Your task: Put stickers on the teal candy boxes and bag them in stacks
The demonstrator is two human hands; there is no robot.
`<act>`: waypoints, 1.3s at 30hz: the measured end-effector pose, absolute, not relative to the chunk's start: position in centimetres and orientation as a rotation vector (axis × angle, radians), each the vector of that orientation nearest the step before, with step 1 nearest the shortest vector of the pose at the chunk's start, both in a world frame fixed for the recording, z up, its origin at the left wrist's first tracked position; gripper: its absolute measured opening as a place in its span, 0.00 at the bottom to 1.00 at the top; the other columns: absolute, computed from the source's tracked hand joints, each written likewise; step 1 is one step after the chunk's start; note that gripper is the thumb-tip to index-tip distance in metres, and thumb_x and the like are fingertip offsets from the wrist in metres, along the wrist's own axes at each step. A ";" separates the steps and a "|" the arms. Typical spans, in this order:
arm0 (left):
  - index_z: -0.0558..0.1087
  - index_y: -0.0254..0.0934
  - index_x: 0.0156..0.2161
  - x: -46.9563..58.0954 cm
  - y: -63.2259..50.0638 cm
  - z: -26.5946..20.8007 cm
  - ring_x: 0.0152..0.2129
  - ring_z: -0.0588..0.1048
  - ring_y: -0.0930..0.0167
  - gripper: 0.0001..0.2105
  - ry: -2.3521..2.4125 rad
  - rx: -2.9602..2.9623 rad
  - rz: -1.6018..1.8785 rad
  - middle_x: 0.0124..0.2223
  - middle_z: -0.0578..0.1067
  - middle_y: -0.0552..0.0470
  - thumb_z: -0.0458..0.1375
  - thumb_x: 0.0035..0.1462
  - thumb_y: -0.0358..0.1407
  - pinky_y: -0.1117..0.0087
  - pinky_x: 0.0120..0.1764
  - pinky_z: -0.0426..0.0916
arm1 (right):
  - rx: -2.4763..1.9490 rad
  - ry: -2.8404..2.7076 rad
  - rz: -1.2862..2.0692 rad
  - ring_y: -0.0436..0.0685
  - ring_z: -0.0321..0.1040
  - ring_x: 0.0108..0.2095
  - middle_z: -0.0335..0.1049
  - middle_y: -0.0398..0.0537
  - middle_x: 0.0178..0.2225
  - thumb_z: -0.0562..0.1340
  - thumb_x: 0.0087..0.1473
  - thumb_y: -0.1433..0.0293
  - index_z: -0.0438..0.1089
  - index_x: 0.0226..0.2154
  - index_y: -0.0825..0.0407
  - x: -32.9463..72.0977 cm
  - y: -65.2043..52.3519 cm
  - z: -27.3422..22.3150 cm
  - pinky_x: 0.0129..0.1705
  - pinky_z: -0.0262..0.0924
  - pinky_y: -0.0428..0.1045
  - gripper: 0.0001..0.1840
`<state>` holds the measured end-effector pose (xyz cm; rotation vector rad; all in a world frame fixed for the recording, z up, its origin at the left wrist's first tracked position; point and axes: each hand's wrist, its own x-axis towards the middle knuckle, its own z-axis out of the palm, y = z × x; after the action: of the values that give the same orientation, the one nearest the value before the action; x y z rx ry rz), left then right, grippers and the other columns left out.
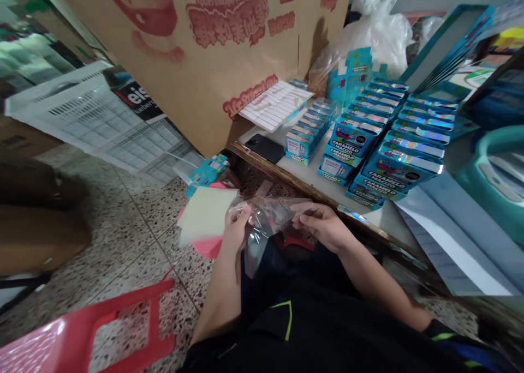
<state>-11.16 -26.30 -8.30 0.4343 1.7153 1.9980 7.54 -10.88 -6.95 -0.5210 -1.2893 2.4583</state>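
Note:
Both of my hands hold a sheet of clear plastic film (262,226) stretched above my lap. My left hand (238,220) pinches its left side between thumb and fingers. At the right side, my right hand (319,224) has its fingertips closed on the film. The film is creased and shiny, and part of it hangs down below my left hand. I cannot tell whether it is a bag or a flat sheet. Just left of my left hand lies a stack of pale yellow sheets (207,212) on something red.
Rows of blue candy boxes (356,136) stand on the table, with a black phone (265,148) at its edge. Behind are a large cardboard carton (229,56) and a white plastic bag (380,29). A teal basin (483,166) stands right; a red stool (153,318) lower left.

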 end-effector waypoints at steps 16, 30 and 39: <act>0.70 0.36 0.18 -12.3 -28.4 -11.1 0.15 0.64 0.78 0.26 1.751 0.439 1.926 0.16 0.67 0.57 0.77 0.37 0.54 0.77 0.20 0.59 | -0.701 -1.839 2.154 0.52 0.69 0.26 0.75 0.44 0.24 0.72 0.46 0.52 0.73 0.25 0.50 6.8 -11.5 -8.0 0.31 0.64 0.49 0.19; 0.83 0.35 0.31 -12.3 -28.5 -10.2 0.23 0.78 0.70 0.17 1.705 0.647 1.759 0.29 0.82 0.45 0.77 0.40 0.46 0.71 0.29 0.73 | -0.649 -1.860 2.210 0.57 0.78 0.38 0.82 0.49 0.39 0.72 0.47 0.61 0.78 0.43 0.49 7.2 -10.9 -8.6 0.43 0.71 0.54 0.19; 0.78 0.38 0.18 -11.7 -27.0 -9.5 0.19 0.76 0.68 0.21 1.666 0.734 1.714 0.21 0.78 0.47 0.76 0.37 0.53 0.69 0.26 0.72 | -0.826 -1.958 1.990 0.58 0.76 0.32 0.81 0.49 0.30 0.72 0.46 0.54 0.81 0.30 0.50 6.9 -10.8 -9.4 0.38 0.69 0.53 0.16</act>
<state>-11.72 -27.01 -9.49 0.7345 1.6660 1.7143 6.89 -10.76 -9.43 -0.8255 -1.9584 1.9905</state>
